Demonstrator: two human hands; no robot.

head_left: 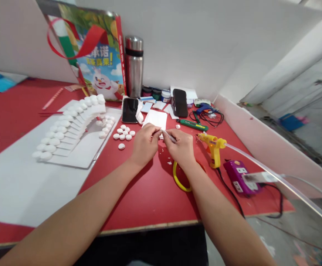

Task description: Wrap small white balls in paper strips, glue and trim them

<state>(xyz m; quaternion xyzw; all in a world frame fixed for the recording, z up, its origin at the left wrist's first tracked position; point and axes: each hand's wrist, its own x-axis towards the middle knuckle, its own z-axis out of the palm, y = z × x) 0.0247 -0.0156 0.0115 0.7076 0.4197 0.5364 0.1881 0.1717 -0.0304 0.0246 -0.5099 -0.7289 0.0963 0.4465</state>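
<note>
My left hand (146, 143) and my right hand (180, 145) meet fingertip to fingertip at the middle of the red table, both closed in a pinch. Between the fingertips is a small white piece, too small to name. A slim greyish thing lies under the fingers of my right hand; its kind is unclear. Just beyond the hands is a white sheet of paper (155, 117). Left of my left hand lies a group of round white discs (122, 136). Near my right wrist are a yellow ring (178, 181), partly hidden by the forearm, and a yellow glue gun (214, 147).
At left, white discs on sticks (62, 129) stand in rows on a white board (83, 157). A steel flask (134, 68), a printed bag (102, 55), and two phones (130, 110) stand or lie behind. At right are a green cutter (192, 125) and a purple power socket (241, 177) with cables.
</note>
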